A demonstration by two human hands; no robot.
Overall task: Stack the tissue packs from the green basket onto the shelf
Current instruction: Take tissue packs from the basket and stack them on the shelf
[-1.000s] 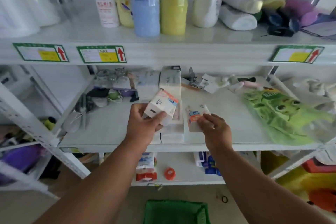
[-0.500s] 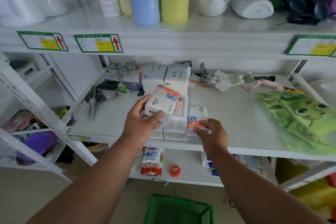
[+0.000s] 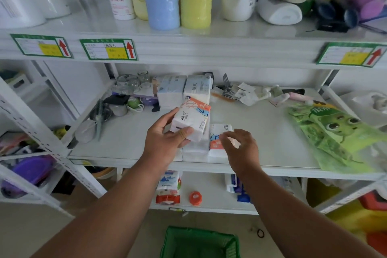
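Left hand [image 3: 165, 140] grips a white-and-orange plastic-wrapped tissue pack [image 3: 191, 120]; right hand [image 3: 240, 148] hovers loose-fingered, empty; best set it squarely atop the stack

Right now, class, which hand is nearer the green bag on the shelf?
Right. The right hand hovers just left of the green bag; the left hand, holding a tissue pack, is farther left.
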